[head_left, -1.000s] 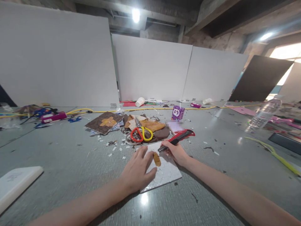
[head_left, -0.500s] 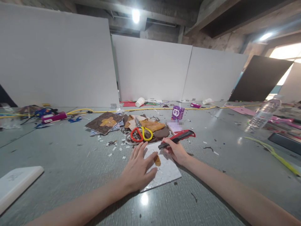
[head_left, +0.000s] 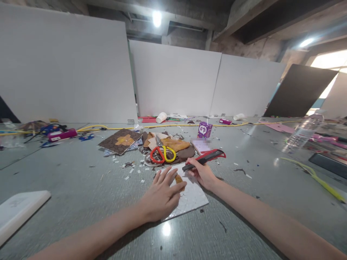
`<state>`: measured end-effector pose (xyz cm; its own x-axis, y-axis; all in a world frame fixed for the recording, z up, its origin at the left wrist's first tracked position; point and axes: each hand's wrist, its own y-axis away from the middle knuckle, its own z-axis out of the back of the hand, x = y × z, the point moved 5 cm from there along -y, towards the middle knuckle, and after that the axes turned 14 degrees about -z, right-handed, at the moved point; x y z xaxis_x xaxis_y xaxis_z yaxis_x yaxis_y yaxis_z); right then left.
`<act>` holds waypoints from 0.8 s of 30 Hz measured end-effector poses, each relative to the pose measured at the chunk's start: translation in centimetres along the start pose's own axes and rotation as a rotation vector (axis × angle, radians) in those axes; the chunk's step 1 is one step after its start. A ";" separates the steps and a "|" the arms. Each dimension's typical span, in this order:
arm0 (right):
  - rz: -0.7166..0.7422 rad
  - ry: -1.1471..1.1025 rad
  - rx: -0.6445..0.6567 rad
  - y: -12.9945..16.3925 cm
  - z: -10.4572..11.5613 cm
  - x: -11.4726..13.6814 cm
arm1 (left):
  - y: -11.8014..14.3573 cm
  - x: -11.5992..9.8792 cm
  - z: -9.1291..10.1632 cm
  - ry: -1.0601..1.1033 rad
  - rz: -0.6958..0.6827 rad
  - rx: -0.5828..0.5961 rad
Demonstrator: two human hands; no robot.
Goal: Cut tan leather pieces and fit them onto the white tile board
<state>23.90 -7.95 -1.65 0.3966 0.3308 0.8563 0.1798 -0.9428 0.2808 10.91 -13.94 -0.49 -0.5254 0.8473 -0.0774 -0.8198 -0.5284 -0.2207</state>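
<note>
Two hands, left hand [head_left: 159, 195] flat on white board [head_left: 193, 198], right hand [head_left: 203, 175] gripping utility knife [head_left: 203, 159]

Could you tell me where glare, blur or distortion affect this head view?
Head view: a ceiling lamp flares, mirrored as a bright spot on the table; the window is overexposed; wide-angle bending curves the edges; a small patch by the purple carton is blurred.
</note>
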 end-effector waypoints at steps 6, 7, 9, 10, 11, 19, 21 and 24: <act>0.034 0.099 0.016 -0.1 0.1 -0.1 | 0.1 0.1 0.4 0.049 0.041 -0.067; 0.055 0.140 0.027 0.0 0.1 -0.1 | 0.2 0.2 0.4 0.056 0.052 -0.075; 0.125 0.240 0.064 0.2 -0.1 0.0 | 0.2 0.4 0.3 0.062 0.072 -0.085; 0.157 0.286 0.088 0.4 -0.2 0.0 | 0.3 0.4 0.3 0.063 0.077 -0.089; 0.181 0.327 0.112 0.6 -0.4 0.0 | 0.3 0.4 0.2 0.064 0.076 -0.092; 0.140 0.561 0.091 1.1 -1.0 -0.4 | 0.2 0.4 0.3 0.074 0.070 -0.110; 0.168 0.613 0.107 1.2 -1.0 -0.5 | 0.2 0.4 0.3 0.075 0.070 -0.104; 0.230 0.675 0.165 1.4 -1.2 -0.5 | 0.2 0.4 0.2 0.074 0.068 -0.095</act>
<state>22.81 -9.48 -1.19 -0.1911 -0.0236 0.9813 0.3128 -0.9491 0.0380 10.47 -13.68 -0.35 -0.5577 0.8133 -0.1660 -0.7558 -0.5802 -0.3035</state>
